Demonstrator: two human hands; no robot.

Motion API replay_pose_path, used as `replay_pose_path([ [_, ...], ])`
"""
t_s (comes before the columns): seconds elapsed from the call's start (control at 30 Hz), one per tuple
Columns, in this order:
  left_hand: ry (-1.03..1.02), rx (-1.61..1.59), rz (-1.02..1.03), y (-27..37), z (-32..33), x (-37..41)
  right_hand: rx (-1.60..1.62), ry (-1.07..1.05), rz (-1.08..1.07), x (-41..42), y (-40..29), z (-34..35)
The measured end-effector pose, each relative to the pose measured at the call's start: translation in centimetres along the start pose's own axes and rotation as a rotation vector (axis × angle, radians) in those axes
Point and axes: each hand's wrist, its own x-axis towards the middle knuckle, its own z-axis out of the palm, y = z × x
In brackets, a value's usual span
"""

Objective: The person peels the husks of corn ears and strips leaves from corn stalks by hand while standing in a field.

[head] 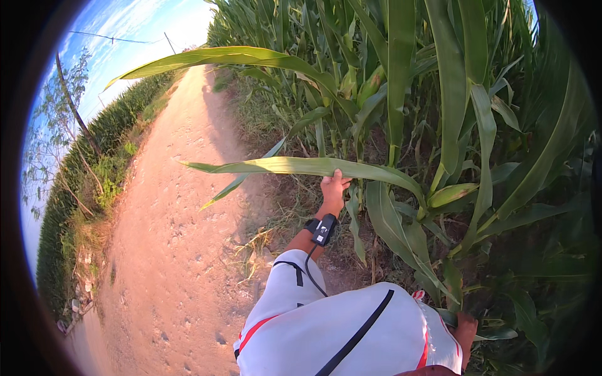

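Observation:
My left hand (333, 190) reaches out ahead, its thumb over the edge of a long green corn leaf (282, 165) and its fingers beneath. That leaf stretches from a corn stalk at the right out over the dirt road. Close to the stalk an ear of corn in its green husk (452, 194) sticks out. Low at the right, my right hand (464, 326) is among the lower corn leaves (496, 334), partly hidden by my white shirt. Its fingers are not clear enough to show whether they grip a leaf.
A pale dirt road (160, 225) runs ahead on the left. Dense corn plants (301, 47) border it on the right, with another ear (370, 87) further along. A black wrist device (324, 229) with a cable (308, 268) is on my left arm. Dry grass (256, 254) lies at the verge.

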Motion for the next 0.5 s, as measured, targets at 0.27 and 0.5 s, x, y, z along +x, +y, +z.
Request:
replay_pose_path([
  [0.27, -0.091, 0.139, 0.114, 4.8, 3.4, -1.5, 0.144, 0.185, -0.099, 1.8, -3.9, -3.8],
  [0.5, -0.524, 0.307, -0.03, 3.6, 10.7, -1.6, 0.133, 0.192, 0.038, -1.9, -2.7, -3.2],
])
